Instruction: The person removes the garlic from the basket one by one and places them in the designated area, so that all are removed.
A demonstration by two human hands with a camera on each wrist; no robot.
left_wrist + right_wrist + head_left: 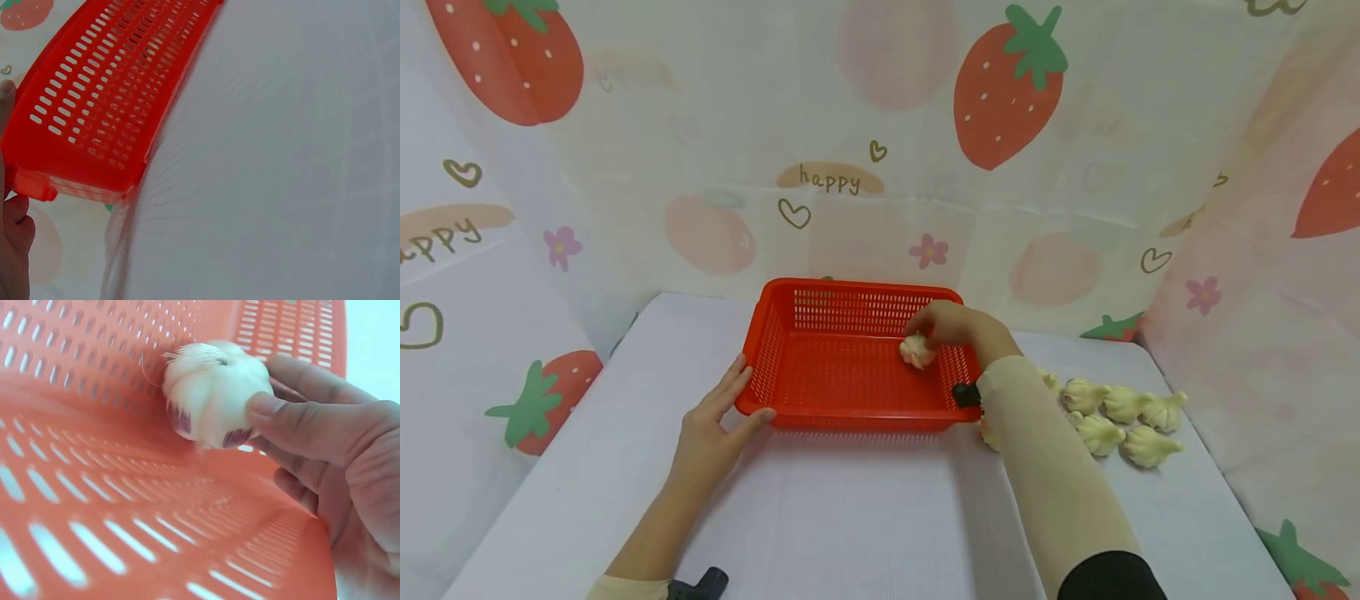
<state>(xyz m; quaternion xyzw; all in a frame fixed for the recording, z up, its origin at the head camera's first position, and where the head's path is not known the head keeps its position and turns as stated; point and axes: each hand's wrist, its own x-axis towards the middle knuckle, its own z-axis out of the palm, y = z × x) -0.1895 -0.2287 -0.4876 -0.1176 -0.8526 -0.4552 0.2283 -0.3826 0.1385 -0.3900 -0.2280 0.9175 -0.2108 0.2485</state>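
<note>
A red slotted plastic basket (850,421) stands on the white-covered table in the head view. My left hand (711,433) grips its near left corner, with the thumb on the front rim and the fingers along the left rim. Inside the basket's right end, my right hand (958,325) pinches a garlic bulb (917,352). Seen from the right wrist, the garlic bulb (215,394) is pale with purple streaks, and thin root hairs show at its end. The thumb presses its side while the other fingers lie partly hidden behind it.
Several more garlic bulbs (1123,404) lie grouped on the table (865,517) right of the basket, some partly hidden by my right forearm. A strawberry-printed cloth (880,225) hangs behind the table and at both sides.
</note>
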